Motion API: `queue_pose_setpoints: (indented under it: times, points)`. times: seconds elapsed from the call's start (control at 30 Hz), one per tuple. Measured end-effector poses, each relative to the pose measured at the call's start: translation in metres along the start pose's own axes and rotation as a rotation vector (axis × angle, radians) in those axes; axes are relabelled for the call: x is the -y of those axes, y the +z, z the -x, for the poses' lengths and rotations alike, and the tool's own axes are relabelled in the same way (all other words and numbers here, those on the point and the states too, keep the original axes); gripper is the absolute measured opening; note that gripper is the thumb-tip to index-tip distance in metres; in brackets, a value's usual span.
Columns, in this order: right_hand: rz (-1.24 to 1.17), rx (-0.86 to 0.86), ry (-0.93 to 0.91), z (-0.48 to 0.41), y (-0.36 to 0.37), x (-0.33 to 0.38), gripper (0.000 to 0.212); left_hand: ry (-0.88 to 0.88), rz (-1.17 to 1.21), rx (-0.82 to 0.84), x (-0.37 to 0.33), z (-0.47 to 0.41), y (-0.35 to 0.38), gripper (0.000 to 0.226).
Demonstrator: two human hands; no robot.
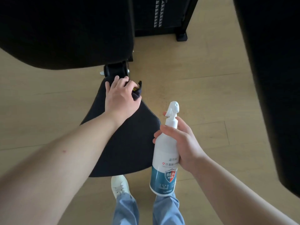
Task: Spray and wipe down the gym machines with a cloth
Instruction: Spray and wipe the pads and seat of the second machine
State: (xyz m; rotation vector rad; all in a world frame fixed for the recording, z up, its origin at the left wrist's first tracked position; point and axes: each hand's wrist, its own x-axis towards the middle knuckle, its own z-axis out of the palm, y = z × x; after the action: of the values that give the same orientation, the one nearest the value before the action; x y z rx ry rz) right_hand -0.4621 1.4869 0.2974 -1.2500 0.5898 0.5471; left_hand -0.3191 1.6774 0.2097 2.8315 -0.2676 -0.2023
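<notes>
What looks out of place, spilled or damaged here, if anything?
Nothing is damaged or askew. Only the wooden floor beside the seat pad shows faint dark speckles; spray or dirt, I cannot tell. The spray bottle shows no leak.

Dark cloth [137, 93] bunched on black seat pad [126, 143]; white spray bottle [162, 158] upright beside it.

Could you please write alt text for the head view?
A person's left hand holds a dark cloth on a black padded gym seat, while the right hand grips a white-and-blue plastic spray bottle above the pale wooden floor.
</notes>
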Motion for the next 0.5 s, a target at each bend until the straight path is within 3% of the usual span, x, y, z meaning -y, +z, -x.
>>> queue_pose_setpoints:
  times: [0.07, 0.2, 0.33, 0.4, 0.5]
  points:
    - [-0.01, 0.031, 0.0, 0.006, -0.002, -0.003, 0.047, 0.044, -0.024, -0.007, -0.004, -0.003, -0.001, 0.031]
    - [-0.08, 0.029, -0.002, 0.018, -0.008, -0.008, 0.036, 0.394, -0.01, -0.005, -0.025, 0.013, -0.002, 0.029]
    - [-0.094, -0.001, -0.029, 0.033, -0.016, -0.011, 0.026, 0.627, 0.065, 0.163, -0.073, 0.063, 0.009, 0.015]
    - [-0.106, -0.01, -0.028, 0.042, -0.022, -0.013, 0.027, 0.818, 0.033, 0.261, -0.088, 0.089, 0.021, 0.016]
    - [-0.096, -0.01, -0.029, 0.051, -0.032, -0.014, 0.027, 0.95, -0.004, 0.338, -0.089, 0.098, 0.024, 0.021]
